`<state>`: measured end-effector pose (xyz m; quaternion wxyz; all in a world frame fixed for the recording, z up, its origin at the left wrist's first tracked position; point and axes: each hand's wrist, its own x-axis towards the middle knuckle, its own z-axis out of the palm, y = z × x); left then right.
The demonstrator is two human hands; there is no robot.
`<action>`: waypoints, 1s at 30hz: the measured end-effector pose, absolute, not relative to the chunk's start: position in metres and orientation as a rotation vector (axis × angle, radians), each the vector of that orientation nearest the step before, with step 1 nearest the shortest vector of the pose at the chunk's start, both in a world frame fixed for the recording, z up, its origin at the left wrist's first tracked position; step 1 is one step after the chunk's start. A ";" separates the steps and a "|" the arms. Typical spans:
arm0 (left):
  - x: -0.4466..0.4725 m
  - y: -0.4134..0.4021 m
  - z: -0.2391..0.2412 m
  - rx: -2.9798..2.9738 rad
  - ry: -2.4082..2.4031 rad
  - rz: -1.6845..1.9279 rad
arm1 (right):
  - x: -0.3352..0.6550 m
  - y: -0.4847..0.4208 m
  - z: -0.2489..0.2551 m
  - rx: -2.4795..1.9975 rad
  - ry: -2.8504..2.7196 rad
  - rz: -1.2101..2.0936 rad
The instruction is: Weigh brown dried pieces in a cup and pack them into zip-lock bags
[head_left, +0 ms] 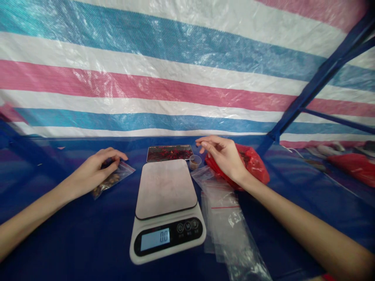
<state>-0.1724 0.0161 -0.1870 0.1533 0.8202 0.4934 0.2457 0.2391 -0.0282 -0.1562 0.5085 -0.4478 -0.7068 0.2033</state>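
Observation:
A white digital kitchen scale (165, 189) sits in the middle of the blue table, its display reading 0.0 and its platform bare. My left hand (96, 169) rests on a small clear zip bag (115, 178) filled with brown pieces, left of the scale. My right hand (224, 154) hovers right of the scale, fingers pinched together just above a small clear cup (195, 161); whether anything is between the fingertips I cannot tell. Behind the scale lies a flat tray (170, 153) of dark red pieces.
A red plastic bag (254, 163) lies under and behind my right wrist. Several empty clear zip bags (227, 212) are spread right of the scale. A striped tarp wall stands behind the table, with a blue metal frame (310, 91) and more red bags (353, 164) at right.

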 end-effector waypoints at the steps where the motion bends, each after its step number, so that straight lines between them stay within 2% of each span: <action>1: -0.172 0.016 -0.187 2.354 1.410 0.710 | 0.245 -0.024 -0.156 -1.099 -1.719 0.432; 7: -0.170 0.013 -0.183 2.353 1.405 0.706 | 0.271 0.013 -0.159 -1.408 -2.175 0.026; 14: -0.168 0.007 -0.177 2.369 1.357 0.689 | 0.253 0.034 -0.161 -1.422 -2.303 0.019; 20: -0.168 0.008 -0.180 2.375 1.346 0.692 | 0.259 0.013 -0.141 -1.380 -2.255 0.013; 26: -0.172 0.009 -0.185 2.369 1.353 0.710 | 0.245 -0.034 -0.131 -1.156 -2.198 0.276; 30: -0.172 0.007 -0.183 2.346 1.381 0.721 | 0.273 -0.037 -0.121 -1.244 -2.069 0.022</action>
